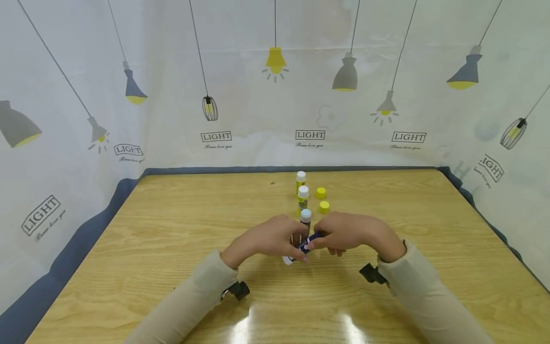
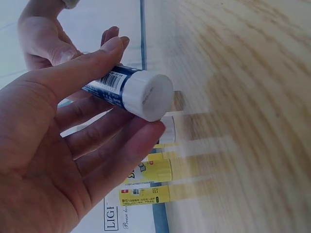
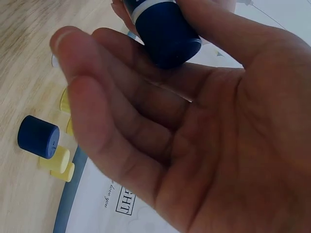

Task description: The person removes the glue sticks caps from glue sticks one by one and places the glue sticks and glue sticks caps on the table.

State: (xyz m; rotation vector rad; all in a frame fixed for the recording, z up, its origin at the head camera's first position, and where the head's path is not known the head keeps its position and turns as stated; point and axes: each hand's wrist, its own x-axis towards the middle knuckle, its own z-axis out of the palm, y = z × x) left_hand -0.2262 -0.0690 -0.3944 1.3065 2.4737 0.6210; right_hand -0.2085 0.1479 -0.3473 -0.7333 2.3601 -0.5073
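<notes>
My left hand [image 1: 275, 236] pinches the white base end of a dark blue glue stick [image 1: 303, 246], thumb on top and fingertips beneath. My right hand [image 1: 348, 229] grips the same stick by its dark blue cap [image 3: 175, 46], which is on the stick. The stick is tilted, its white end pointing down and left in the head view. Right behind it, a second dark-bodied glue stick [image 1: 305, 217] stands white end up, its lower part hidden by the hands. Two yellow glue sticks [image 1: 302, 199] [image 1: 301, 179] stand behind that one in a row.
Two yellow caps [image 1: 321, 193] [image 1: 324, 207] sit on the wooden table [image 1: 193, 205] to the right of the row. A loose dark blue cap [image 3: 39, 137] lies near them in the right wrist view. A lamp-patterned cloth [image 1: 258, 110] hangs behind the table's far edge.
</notes>
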